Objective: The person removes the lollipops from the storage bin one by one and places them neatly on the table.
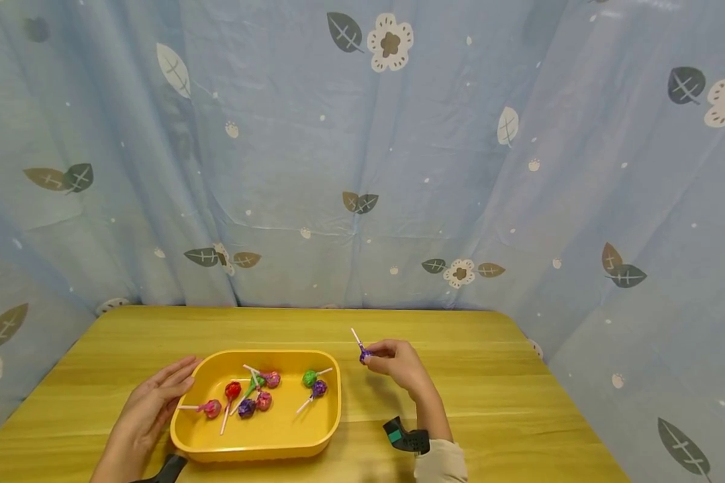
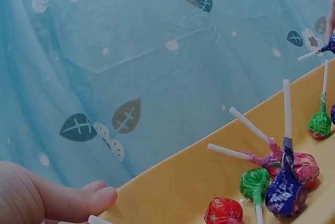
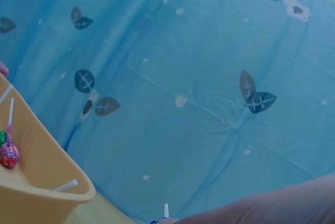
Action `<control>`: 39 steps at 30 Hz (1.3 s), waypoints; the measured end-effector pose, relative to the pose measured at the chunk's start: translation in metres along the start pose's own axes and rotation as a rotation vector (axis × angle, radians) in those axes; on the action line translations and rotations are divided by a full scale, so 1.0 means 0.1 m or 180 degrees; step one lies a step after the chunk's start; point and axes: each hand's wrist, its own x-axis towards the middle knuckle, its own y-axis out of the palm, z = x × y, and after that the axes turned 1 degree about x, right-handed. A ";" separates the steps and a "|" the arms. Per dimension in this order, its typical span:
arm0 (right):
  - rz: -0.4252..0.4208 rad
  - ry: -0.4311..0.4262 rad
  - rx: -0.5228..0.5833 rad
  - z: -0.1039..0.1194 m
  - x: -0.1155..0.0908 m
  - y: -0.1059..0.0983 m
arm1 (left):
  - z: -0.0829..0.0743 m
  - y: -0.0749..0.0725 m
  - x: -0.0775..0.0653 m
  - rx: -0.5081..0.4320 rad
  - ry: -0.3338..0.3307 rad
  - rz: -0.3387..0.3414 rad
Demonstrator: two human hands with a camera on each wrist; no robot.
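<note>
To the right of the yellow tray (image 1: 260,451), my right hand (image 1: 401,365) pinches a purple-wrapped lollipop (image 1: 364,356) by its candy end, the white stick pointing up and away. My left hand (image 1: 148,406) rests against the tray's left side, thumb and fingertips at the rim. In the tray's left half lie several lollipops, among them a red one (image 1: 233,390), a pink one (image 1: 212,408) and a dark purple one (image 1: 246,408). A green lollipop (image 1: 310,379) and another purple one (image 1: 319,388) lie near its right wall. Only a sliver of the right fingers shows in the right wrist view.
The tray stands on a yellow wood-grain table (image 1: 459,382). Behind the table hangs a blue curtain (image 1: 362,154) with leaf and flower prints. A black strap device (image 1: 406,437) sits on my right wrist, and another (image 1: 166,469) on my left.
</note>
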 end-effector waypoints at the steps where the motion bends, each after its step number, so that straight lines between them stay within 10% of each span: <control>1: -0.0004 0.0024 0.0021 -0.04 0.01 -0.01 | 0.00 0.00 0.00 0.0019 0.0015 0.0015; 39: -0.0389 0.0637 -0.0257 -0.42 0.13 0.10 | 0.03 -0.03 0.02 0.0019 0.0374 0.0242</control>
